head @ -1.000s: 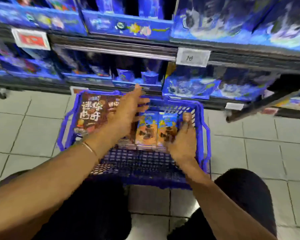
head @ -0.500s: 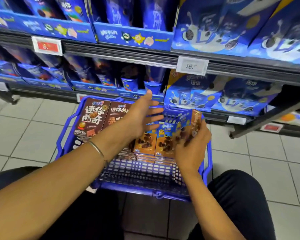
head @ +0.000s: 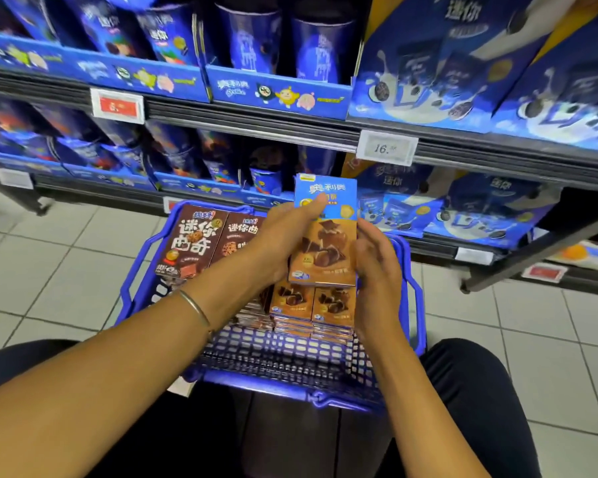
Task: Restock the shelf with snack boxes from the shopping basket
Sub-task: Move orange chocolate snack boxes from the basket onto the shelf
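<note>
A blue-and-orange snack box (head: 325, 232) is held upright above the blue shopping basket (head: 413, 305). My left hand (head: 287, 232) grips its left side with the thumb across the blue top. My right hand (head: 377, 267) holds its right edge. Inside the basket stand more orange snack boxes (head: 311, 305) and two brown cookie boxes (head: 194, 241) at the left. The store shelf (head: 256, 125) with blue snack packs rises just behind the basket.
A price tag reading 16 (head: 386, 148) and a red tag (head: 117, 105) hang on the shelf rail. Large blue cookie boxes (head: 463, 208) fill the lower right shelf. White floor tiles (head: 49, 263) lie on both sides. My dark-trousered knees (head: 480, 391) flank the basket.
My right hand lifted one orange box out of the basket and upright. My left hand came over and closed on its left side. The view tilted up toward the shelf.
</note>
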{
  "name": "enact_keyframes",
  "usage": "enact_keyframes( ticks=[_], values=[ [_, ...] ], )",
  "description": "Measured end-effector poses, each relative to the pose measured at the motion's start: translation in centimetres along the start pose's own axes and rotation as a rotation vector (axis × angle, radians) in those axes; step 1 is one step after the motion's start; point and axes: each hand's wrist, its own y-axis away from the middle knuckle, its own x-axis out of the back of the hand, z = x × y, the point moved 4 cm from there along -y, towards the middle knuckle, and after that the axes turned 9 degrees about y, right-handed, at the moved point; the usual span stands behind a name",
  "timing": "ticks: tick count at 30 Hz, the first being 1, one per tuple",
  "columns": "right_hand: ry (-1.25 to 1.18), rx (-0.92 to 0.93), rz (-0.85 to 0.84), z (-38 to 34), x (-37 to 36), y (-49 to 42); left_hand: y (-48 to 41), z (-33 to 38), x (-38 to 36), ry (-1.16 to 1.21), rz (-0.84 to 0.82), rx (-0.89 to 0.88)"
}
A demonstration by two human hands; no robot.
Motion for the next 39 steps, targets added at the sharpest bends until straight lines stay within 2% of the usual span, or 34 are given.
enact_keyframes(
  ticks=[3,5,8,11,15,19,22,25,29,34,37,39],
  values=[
    [0.226,-0.113,0.096,3.0,2.1,-1.5,0.0,1.8,0.8,-0.01,0.058,-0.066],
    [0.566,-0.277,0.159,6.5,3.5,-2.2,0.1,2.6,1.3,-0.021,0.088,-0.063],
    [0.927,-0.487,0.076,11.6,5.1,-2.2,0.8,3.1,1.6,0.012,0.087,-0.034],
    [0.992,-0.556,-0.035,14.2,5.5,-1.6,1.5,3.1,1.7,0.037,0.058,0.005],
    [0.993,-0.448,0.046,13.8,5.6,-1.1,2.0,3.1,1.9,0.044,0.063,0.015],
    [1.031,-0.456,0.115,12.8,5.7,-0.2,2.5,3.0,1.9,0.085,0.088,0.033],
    [0.974,-0.428,0.144,10.9,5.6,0.2,2.7,2.8,1.9,0.189,0.078,0.108],
    [0.743,-0.338,0.169,8.0,4.6,0.4,2.8,2.7,2.0,0.268,0.072,0.154],
    [0.455,-0.211,0.143,2.7,2.3,0.7,2.4,3.4,2.3,0.226,0.095,0.086],
    [0.227,-0.118,0.267,-3.8,1.0,0.3,2.5,5.2,3.2,0.134,0.131,-0.015],
    [0.113,-0.106,0.219,-5.9,0.2,0.4,2.7,5.7,3.3,0.073,0.144,-0.05],
    [0.12,-0.082,0.151,-6.6,-0.8,0.6,2.8,5.7,2.9,0.068,0.125,-0.056]
  ],
)
